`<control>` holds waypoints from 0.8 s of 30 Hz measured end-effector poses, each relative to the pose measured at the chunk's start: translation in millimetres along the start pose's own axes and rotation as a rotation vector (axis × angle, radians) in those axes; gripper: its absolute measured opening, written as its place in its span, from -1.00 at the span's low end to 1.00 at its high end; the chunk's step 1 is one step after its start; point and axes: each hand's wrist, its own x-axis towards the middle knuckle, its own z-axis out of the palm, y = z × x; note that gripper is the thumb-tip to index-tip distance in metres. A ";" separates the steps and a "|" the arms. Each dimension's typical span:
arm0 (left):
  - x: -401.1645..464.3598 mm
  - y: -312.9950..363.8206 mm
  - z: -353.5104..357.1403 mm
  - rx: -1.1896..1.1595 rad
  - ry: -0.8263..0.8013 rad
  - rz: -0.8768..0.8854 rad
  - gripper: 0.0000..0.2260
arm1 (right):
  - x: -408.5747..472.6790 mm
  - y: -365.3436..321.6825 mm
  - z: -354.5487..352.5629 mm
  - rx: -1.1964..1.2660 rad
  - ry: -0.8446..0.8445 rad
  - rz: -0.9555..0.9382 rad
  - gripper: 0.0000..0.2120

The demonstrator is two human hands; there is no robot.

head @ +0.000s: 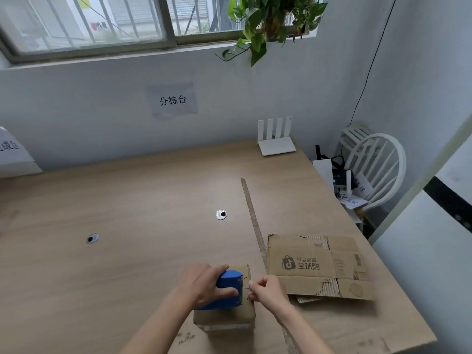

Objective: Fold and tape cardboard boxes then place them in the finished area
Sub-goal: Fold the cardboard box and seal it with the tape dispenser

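While the left hand [208, 283] wraps round the blue tape dispenser [228, 290], its grip holding the tool down on top of the small folded box [224, 320], the right hand [267, 290] has a narrow grip, fingertips pinching what looks like the tape end just beside the dispenser's blade; the tape itself is too thin to make out. The box sits near the front edge of the surface [127, 200], w/ its top flaps closed under the dispenser.

Progress, as I judge it: box no. 1 is folded, taping is under way but not finished, and it has not gone to the finished area. A second carton [316, 264] lies flat & unfolded to the right, well apart from the hands, so at least one more box is left to fold, tape & place. A paper sign [10, 146] at far left, partly cut off, probably marks the finished area.

Room: the wide middle and left of the surface give a free path toward that sign. On the right it's tighter: a long thin strip [252, 221] runs diagonally between box and flat carton, and the carton's far corner lies close to the right edge. A router [275, 139] stands at the back right corner, out of the way.
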 end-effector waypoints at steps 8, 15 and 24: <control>-9.3 -18.9 -6.4 -0.165 -0.029 -0.024 -0.39 | 1.6 2.6 -2.8 0.029 0.011 0.003 -0.85; -11.1 -25.2 -11.2 -0.157 -0.009 0.016 -0.51 | 5.5 4.8 -1.7 0.046 -0.020 0.053 -0.91; -5.2 -17.7 -7.7 -0.093 0.037 0.053 -0.53 | 14.5 15.9 -2.3 -0.022 -0.049 0.137 -0.80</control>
